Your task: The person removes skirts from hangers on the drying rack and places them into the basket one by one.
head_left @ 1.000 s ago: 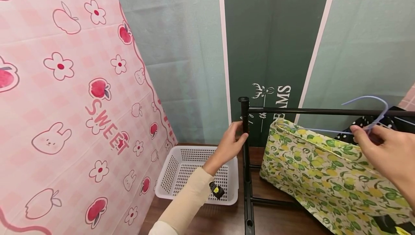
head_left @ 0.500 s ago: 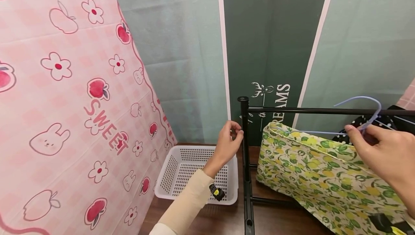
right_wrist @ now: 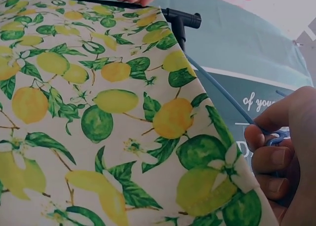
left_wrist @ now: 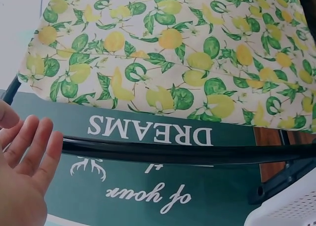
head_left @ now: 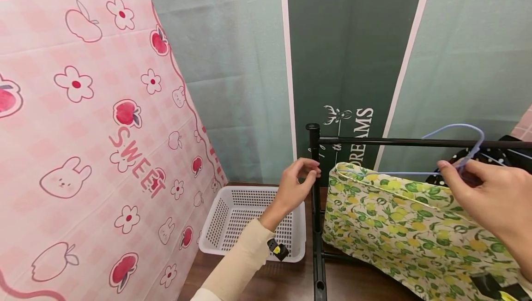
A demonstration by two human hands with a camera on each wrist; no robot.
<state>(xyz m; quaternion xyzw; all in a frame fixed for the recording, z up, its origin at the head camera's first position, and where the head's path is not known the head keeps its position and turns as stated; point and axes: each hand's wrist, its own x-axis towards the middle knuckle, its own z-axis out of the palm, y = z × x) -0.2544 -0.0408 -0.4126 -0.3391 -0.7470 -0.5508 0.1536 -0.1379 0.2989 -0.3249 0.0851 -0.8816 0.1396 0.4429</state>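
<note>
A lemon-print cloth [head_left: 399, 218] hangs on a blue hanger [head_left: 469, 158], whose neck the right hand [head_left: 494, 195] pinches beside the rack's top bar. In the right wrist view the right hand [right_wrist: 286, 152] has its fingers curled round the hanger [right_wrist: 222, 90], and the cloth [right_wrist: 113, 112] fills most of the picture. The left hand [head_left: 293, 188] is at the rack's black upright [head_left: 316, 199], fingers bent and nothing held; contact is unclear. The left wrist view has the left hand [left_wrist: 24, 171] with spread fingers by the black pole [left_wrist: 163, 151], the cloth [left_wrist: 168, 53] beyond.
A white perforated basket [head_left: 216, 227] stands on the brown floor left of the rack. Behind the hanger, a black cloth with white dots [head_left: 490, 155] hangs on the rack's bar [head_left: 386, 141]. A pink printed curtain [head_left: 99, 153] is at the left, a green one behind.
The right hand has moved left with the hanger and lemon-print cloth, bringing the cloth's edge nearer the upright. The left hand has loosened from the upright, its fingers now beside or before it.
</note>
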